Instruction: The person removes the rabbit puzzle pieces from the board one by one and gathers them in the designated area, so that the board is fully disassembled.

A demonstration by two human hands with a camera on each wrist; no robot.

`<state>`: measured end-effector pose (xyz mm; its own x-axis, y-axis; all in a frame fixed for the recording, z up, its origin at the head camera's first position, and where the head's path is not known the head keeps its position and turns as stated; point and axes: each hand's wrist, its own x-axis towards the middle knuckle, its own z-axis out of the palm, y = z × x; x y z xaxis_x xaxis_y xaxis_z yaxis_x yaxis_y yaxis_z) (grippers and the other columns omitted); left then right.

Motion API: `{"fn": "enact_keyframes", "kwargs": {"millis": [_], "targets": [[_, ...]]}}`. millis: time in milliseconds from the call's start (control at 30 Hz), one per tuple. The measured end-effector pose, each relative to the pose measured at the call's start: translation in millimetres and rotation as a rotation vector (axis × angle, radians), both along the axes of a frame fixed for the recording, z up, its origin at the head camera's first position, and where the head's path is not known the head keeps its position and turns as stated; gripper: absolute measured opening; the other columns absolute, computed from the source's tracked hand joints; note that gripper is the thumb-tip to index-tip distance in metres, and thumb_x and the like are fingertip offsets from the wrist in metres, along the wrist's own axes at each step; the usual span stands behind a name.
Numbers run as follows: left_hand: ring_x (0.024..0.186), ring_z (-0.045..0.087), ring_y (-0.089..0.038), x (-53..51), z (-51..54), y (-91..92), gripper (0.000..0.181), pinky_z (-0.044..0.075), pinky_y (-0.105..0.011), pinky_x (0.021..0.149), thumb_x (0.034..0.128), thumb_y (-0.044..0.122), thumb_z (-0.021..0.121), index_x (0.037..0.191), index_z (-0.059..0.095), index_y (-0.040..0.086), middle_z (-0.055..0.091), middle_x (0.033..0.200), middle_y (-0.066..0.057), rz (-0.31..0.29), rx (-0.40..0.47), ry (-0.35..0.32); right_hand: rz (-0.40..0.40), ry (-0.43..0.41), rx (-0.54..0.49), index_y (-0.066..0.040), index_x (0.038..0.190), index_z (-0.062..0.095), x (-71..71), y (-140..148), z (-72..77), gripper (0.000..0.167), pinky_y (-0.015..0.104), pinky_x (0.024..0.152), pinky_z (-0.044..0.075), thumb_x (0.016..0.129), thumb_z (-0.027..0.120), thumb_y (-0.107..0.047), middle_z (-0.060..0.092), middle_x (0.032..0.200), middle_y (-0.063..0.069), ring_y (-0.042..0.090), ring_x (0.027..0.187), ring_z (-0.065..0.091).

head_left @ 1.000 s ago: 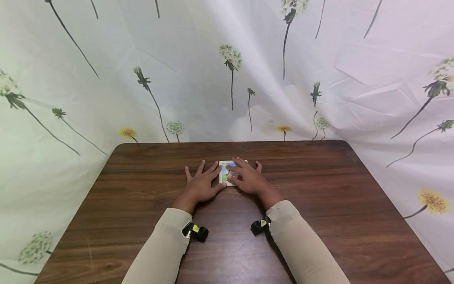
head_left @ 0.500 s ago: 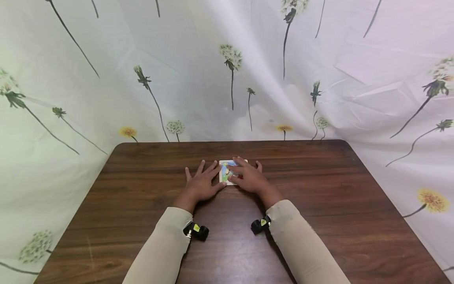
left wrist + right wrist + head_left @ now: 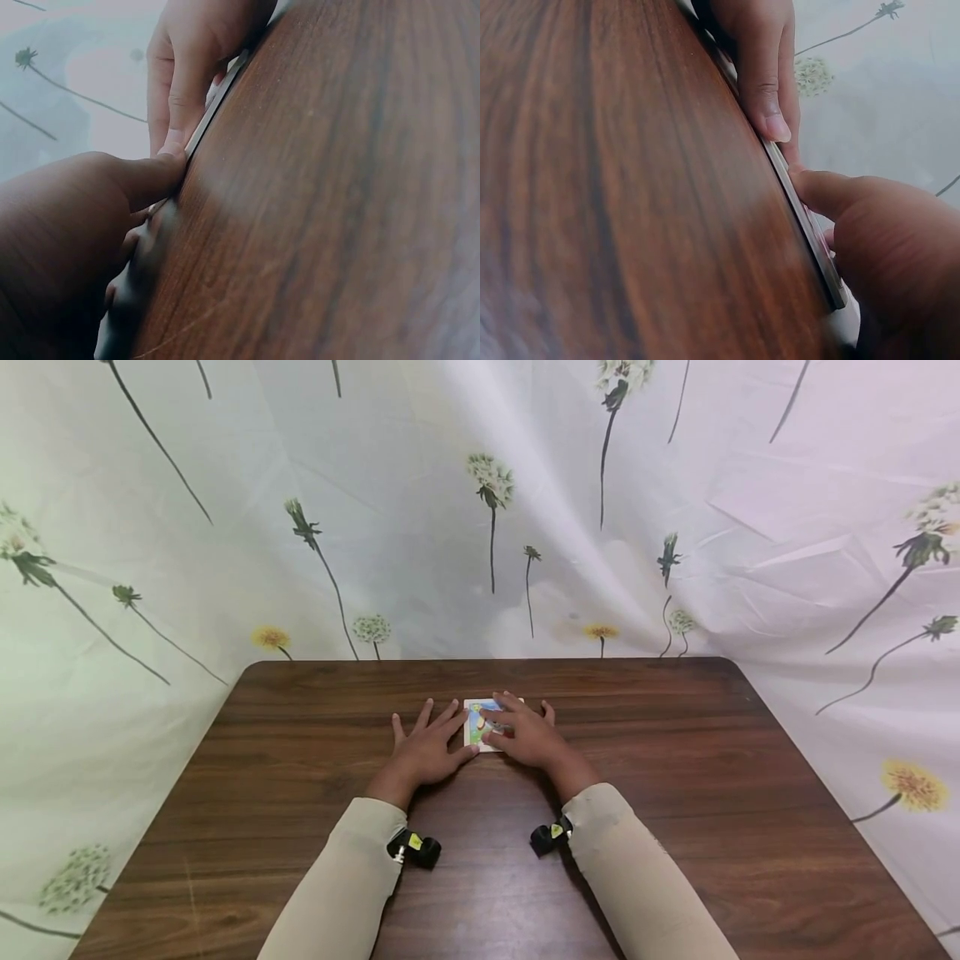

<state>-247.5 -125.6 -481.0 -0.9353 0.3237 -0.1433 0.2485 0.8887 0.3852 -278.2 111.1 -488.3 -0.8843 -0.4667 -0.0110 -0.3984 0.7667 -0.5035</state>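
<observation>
Resting left hand (image 3: 426, 753): your fingers are spread, touching the board (image 3: 472, 727)
Right hand (image 3: 531, 739): fingers apart too, lying across it
Board: hasn't budged, so you're basically paused tbh

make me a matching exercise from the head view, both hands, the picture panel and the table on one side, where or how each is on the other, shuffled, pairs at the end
Column one
1. left hand
2. picture panel
3. table
4. right hand

Column two
A. dark brown, with a wood grain
B. mostly left of the panel
C. lying over the panel's right part
D. white-edged, with a coloured print, partly covered

Right pairs: 1-B, 2-D, 3-A, 4-C
</observation>
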Motion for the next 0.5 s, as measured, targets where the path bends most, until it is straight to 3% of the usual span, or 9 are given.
{"fn": "enact_keyframes", "kwargs": {"millis": [200, 500], "targets": [[0.174, -0.003, -0.038, 2.1, 1.4, 0.1, 0.078, -0.016, -0.084, 0.124, 0.1089, 0.069, 0.047, 0.175, 0.027, 0.033, 0.013, 0.186, 0.005, -0.001, 0.012, 0.005, -0.010, -0.001, -0.029, -0.028, 0.159, 0.060, -1.6, -3.0, 0.8, 0.052, 0.082, 0.127, 0.003, 0.111, 0.062, -0.047, 0.034, 0.181, 0.004, 0.029, 0.171, 0.024], [0.174, -0.004, -0.036, 1.1, -2.4, 0.6, 0.078, -0.016, -0.082, 0.126, 0.1085, 0.070, 0.047, 0.175, 0.025, 0.035, 0.012, 0.186, 0.007, 0.007, 0.013, 0.008, -0.039, 0.051, -0.073, -0.020, 0.154, 0.065, -10.7, -12.5, 4.0, 0.046, 0.077, 0.120, 0.016, 0.111, 0.062, -0.037, 0.050, 0.168, 0.014, 0.040, 0.159, 0.040]]}}
